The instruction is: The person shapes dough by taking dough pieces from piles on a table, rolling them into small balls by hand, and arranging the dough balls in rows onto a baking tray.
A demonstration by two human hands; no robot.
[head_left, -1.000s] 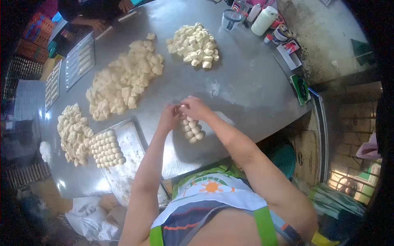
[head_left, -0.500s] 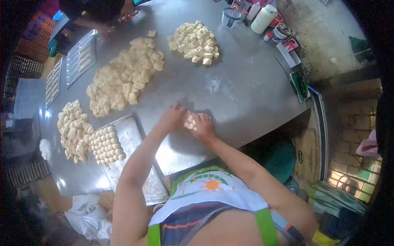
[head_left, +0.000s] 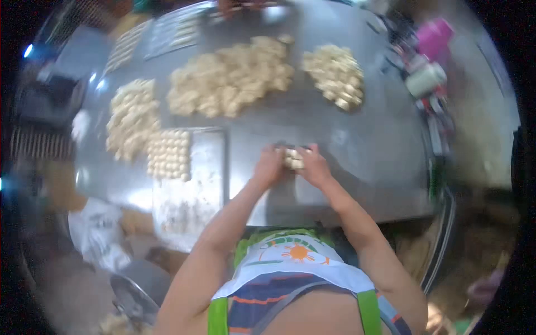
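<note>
Between my two hands on the metal table sits a small cluster of pale dough balls (head_left: pixel 293 159). My left hand (head_left: pixel 271 163) presses against its left side, and my right hand (head_left: pixel 314 164) closes round its right side. To the left, rows of round dough balls (head_left: pixel 169 155) cover the upper left part of a floury metal tray (head_left: pixel 206 167). A pile of dough pieces (head_left: pixel 131 120) lies beside those rows. Farther back are a large heap of dough pieces (head_left: pixel 229 78) and a smaller heap (head_left: pixel 335 75). Motion blur softens the view.
Two trays of long dough pieces (head_left: pixel 127 46) (head_left: pixel 186 33) stand at the back left of the metal table (head_left: pixel 368 162). A person's hands (head_left: pixel 226 6) show at the far edge. A white bottle (head_left: pixel 426 80) and a pink object (head_left: pixel 434 38) are at the right.
The view has turned, shifting the table's contents rightward. My hands, earlier over and around the dough balls, now hold the cluster from both sides.
</note>
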